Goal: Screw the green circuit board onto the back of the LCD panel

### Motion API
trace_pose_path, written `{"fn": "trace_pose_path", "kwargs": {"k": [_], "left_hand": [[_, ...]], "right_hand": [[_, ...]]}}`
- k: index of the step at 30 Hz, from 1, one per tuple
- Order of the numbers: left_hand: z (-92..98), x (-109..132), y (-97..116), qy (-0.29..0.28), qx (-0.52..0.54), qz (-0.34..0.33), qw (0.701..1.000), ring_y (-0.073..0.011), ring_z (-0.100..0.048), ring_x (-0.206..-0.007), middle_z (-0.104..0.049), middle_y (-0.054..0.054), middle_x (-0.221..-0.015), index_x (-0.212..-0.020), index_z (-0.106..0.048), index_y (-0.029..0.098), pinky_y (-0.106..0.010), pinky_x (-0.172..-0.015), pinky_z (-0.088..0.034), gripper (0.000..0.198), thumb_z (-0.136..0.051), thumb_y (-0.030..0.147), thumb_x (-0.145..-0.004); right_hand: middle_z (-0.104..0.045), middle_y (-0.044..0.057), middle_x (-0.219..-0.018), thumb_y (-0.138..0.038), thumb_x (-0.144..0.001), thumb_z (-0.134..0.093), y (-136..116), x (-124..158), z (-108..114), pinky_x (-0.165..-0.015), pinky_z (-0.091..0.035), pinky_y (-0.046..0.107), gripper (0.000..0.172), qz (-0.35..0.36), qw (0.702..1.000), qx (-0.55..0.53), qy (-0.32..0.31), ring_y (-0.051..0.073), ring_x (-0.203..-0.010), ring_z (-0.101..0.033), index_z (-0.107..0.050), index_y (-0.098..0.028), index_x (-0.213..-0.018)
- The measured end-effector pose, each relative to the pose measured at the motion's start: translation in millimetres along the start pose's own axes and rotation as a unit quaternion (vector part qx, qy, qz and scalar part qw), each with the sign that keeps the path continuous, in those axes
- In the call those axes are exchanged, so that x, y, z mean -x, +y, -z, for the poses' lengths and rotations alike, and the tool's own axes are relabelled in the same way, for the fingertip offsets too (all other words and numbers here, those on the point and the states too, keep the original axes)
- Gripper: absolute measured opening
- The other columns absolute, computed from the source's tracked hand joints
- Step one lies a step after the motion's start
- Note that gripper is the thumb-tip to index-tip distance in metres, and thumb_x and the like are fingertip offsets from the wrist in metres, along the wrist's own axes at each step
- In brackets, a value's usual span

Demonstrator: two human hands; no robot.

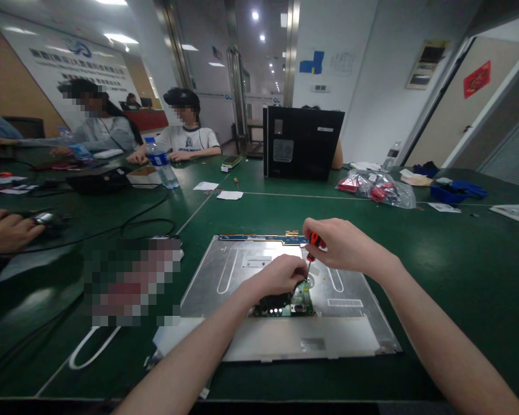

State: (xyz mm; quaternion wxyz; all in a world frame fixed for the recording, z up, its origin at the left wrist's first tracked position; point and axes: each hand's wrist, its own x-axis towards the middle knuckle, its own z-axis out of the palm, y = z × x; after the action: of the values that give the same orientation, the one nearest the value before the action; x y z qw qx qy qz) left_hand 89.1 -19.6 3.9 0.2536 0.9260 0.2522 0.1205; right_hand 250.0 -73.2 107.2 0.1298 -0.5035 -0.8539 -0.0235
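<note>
My right hand (343, 245) is wrapped round the handle of a red and black screwdriver (313, 241). Its shaft points down, with the tip near the upper edge of a green circuit board (303, 301). My left hand (279, 276) has its fingers pinched together beside the tip; what they hold, if anything, is hidden. Part of the board is covered by this hand. Under both hands a silver metal-backed display panel (367, 288) lies flat on the green table (467, 288). A narrow blue circuit strip (255, 237) runs along the panel's far edge.
Left of the panel lie a blurred reddish object (134, 282) and a white cord loop (84, 354). Another person's hand (8, 230) is at far left, near black cables (145, 210). Beyond stand a water bottle (162, 164), a black computer case (303, 144) and a plastic bag (380, 187).
</note>
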Motion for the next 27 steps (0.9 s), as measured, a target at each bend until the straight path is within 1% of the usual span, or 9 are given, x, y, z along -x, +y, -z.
{"fn": "trace_pose_path", "kwargs": {"k": [7, 9, 11, 13, 15, 17, 19, 24, 27], "left_hand": [[-1.4, 0.1, -3.2, -0.003, 0.008, -0.001, 1.0, -0.014, -0.056, -0.066, -0.064, -0.001, -0.072, -0.076, -0.063, 0.015, -0.021, -0.061, -0.038, 0.014, -0.052, 0.006, -0.073], [-1.3, 0.3, -3.5, -0.002, 0.011, -0.007, 1.0, -0.0147, -0.057, -0.069, -0.066, -0.002, -0.074, -0.077, -0.063, 0.015, -0.022, -0.063, -0.039, 0.014, -0.052, 0.007, -0.074], [-1.1, 0.3, -3.3, -0.002, 0.011, -0.008, 1.0, -0.0151, -0.058, -0.07, -0.067, -0.002, -0.076, -0.077, -0.064, 0.015, -0.022, -0.064, -0.04, 0.014, -0.052, 0.007, -0.074], [-0.9, 0.3, -2.6, -0.003, 0.01, -0.004, 1.0, -0.0148, -0.058, -0.069, -0.066, -0.002, -0.075, -0.077, -0.064, 0.015, -0.022, -0.063, -0.039, 0.014, -0.052, 0.008, -0.075], [-1.0, 0.3, -2.0, -0.002, 0.008, -0.001, 1.0, -0.0142, -0.057, -0.066, -0.066, -0.002, -0.073, -0.076, -0.063, 0.015, -0.022, -0.062, -0.039, 0.013, -0.053, 0.007, -0.074], [-1.4, 0.3, -2.0, 0.002, 0.009, -0.006, 1.0, -0.0139, -0.057, -0.065, -0.065, -0.001, -0.071, -0.075, -0.063, 0.015, -0.021, -0.061, -0.038, 0.013, -0.053, 0.007, -0.074], [-1.8, 0.4, -2.3, 0.007, 0.009, -0.014, 1.0, -0.014, -0.057, -0.066, -0.065, -0.001, -0.07, -0.075, -0.063, 0.015, -0.021, -0.061, -0.038, 0.013, -0.053, 0.006, -0.073], [-1.3, 0.8, -2.1, 0.006, 0.0, -0.011, 1.0, -0.0145, -0.056, -0.067, -0.065, -0.002, -0.073, -0.075, -0.063, 0.015, -0.022, -0.061, -0.038, 0.013, -0.052, 0.007, -0.074], [-0.6, 0.8, -1.0, 0.004, 0.003, -0.005, 1.0, -0.014, -0.056, -0.065, -0.064, -0.001, -0.07, -0.075, -0.063, 0.015, -0.021, -0.061, -0.037, 0.013, -0.053, 0.007, -0.074]], "right_hand": [[-0.062, 0.001, -0.077, -0.02, -0.08, -0.054, 1.0, 1.4, 2.0, -0.054, -0.028, 0.025, 0.008, 0.01, 1.0, -0.009, -0.018, 0.013, -0.066, -0.052, -0.05, -0.021, -0.087], [-0.062, 0.001, -0.075, -0.028, -0.082, -0.055, 1.2, 1.0, 2.0, -0.052, -0.026, 0.025, 0.008, -0.004, 1.0, 0.022, -0.015, 0.014, -0.063, -0.052, -0.051, -0.022, -0.086], [-0.061, 0.002, -0.07, -0.04, -0.084, -0.054, 1.2, -0.3, 1.7, -0.05, -0.022, 0.026, 0.019, -0.021, 0.997, 0.067, -0.01, 0.015, -0.06, -0.052, -0.053, -0.022, -0.084], [-0.061, 0.002, -0.066, -0.047, -0.086, -0.051, 0.8, -1.4, 1.5, -0.049, -0.019, 0.026, 0.026, -0.029, 0.994, 0.1, -0.009, 0.015, -0.057, -0.052, -0.053, -0.021, -0.081], [-0.061, 0.002, -0.066, -0.042, -0.086, -0.05, -0.1, -1.4, 1.6, -0.049, -0.019, 0.026, 0.021, -0.022, 0.995, 0.1, -0.012, 0.015, -0.057, -0.051, -0.053, -0.021, -0.081], [-0.063, 0.001, -0.072, -0.031, -0.084, -0.052, -1.3, -0.3, 1.8, -0.049, -0.021, 0.025, 0.01, -0.005, 0.998, 0.066, -0.013, 0.014, -0.059, -0.052, -0.052, -0.022, -0.086], [-0.064, 0.001, -0.077, -0.026, -0.081, -0.053, -2.1, 1.0, 1.8, -0.051, -0.024, 0.025, 0.012, 0.003, 0.999, 0.035, -0.012, 0.014, -0.063, -0.053, -0.051, -0.022, -0.092], [-0.061, 0.003, -0.067, -0.047, -0.085, -0.05, -1.0, 0.3, 0.6, -0.05, -0.021, 0.026, 0.026, -0.048, 0.995, 0.089, -0.006, 0.016, -0.057, -0.051, -0.055, -0.022, -0.088], [-0.061, 0.001, -0.067, -0.041, -0.086, -0.05, -1.0, -0.1, 1.1, -0.05, -0.02, 0.026, 0.018, -0.041, 0.995, 0.089, -0.012, 0.014, -0.056, -0.051, -0.055, -0.023, -0.088]]}}
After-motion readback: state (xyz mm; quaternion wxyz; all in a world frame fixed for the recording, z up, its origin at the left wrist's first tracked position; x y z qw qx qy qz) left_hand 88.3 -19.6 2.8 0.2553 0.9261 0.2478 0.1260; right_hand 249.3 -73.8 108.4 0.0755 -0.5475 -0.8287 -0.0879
